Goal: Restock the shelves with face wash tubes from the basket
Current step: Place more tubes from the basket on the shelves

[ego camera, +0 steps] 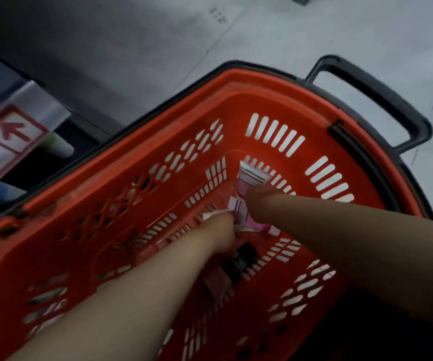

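Below, the red basket stands on the grey floor. The left hand and right hand reach its bottom and touch the pink face wash tubes there; because of blur I cannot tell if the fingers grip them.

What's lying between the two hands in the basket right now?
Head view: pink-and-white tubes lie between the left hand and the right hand, low in the red basket.

Both hands in red slotted plastic basket: left hand, right hand on pink-white tubes at basket bottom; grip blurred.
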Motion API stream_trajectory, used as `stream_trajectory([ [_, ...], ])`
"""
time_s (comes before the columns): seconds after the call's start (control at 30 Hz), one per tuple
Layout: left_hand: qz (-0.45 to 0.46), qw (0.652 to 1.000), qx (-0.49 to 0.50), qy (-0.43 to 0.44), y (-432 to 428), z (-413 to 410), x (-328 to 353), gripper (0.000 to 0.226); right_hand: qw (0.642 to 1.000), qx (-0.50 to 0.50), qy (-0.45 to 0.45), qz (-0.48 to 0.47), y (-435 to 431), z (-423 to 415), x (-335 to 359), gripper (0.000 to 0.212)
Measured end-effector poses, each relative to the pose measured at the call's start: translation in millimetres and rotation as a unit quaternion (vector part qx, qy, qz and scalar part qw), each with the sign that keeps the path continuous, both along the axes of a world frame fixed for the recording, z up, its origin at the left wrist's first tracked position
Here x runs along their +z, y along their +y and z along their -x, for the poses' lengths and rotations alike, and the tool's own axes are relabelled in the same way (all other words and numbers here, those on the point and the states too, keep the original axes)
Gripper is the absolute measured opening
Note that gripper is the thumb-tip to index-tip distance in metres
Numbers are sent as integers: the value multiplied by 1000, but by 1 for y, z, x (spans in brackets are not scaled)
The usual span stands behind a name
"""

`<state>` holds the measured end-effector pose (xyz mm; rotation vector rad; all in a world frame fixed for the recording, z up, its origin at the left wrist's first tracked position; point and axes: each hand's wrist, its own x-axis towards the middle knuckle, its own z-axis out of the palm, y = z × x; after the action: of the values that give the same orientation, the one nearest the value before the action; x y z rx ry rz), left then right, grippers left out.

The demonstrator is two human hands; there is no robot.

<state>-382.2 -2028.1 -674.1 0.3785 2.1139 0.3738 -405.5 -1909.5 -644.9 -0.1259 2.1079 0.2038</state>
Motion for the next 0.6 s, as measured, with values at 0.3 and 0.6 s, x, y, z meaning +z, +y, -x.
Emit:
stream_trajectory([
  [0.3, -115, 946, 270, -139, 9, -19, -40, 39, 990, -117, -50, 59, 15, -12, -39, 35],
  [0.6, -222, 872, 435, -32, -43, -22, 43, 36, 906, -306, 46, 291, -23, -9, 27, 37],
])
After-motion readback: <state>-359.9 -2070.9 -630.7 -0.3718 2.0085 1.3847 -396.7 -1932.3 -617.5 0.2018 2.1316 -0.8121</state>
